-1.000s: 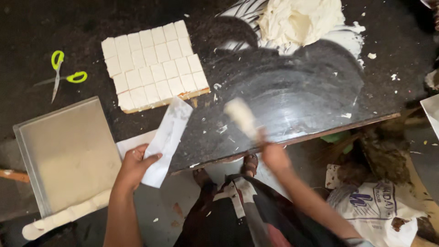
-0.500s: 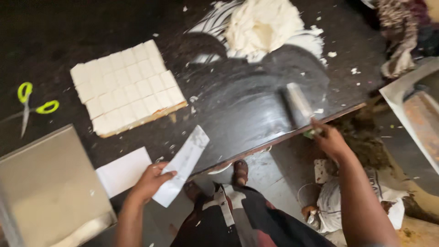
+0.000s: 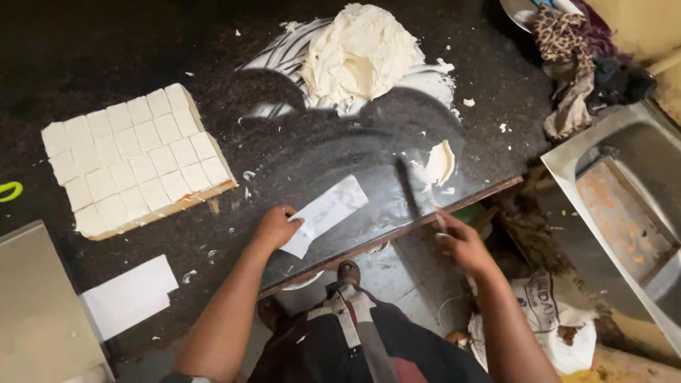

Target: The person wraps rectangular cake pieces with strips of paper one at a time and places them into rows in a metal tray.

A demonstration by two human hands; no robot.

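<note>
White paper strip pinned flat on the dark counter, under the left hand's grip.

The left hand presses its near end, likely to stop it sliding; it runs away toward the far right. The right hand closes on a scraper whose blade carries cream, just beyond the strip's far end. Cut white squares lie well left.

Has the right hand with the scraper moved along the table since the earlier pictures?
Yes. The right hand went out toward the counter's right edge, then came back some way toward the cut white block.
</note>
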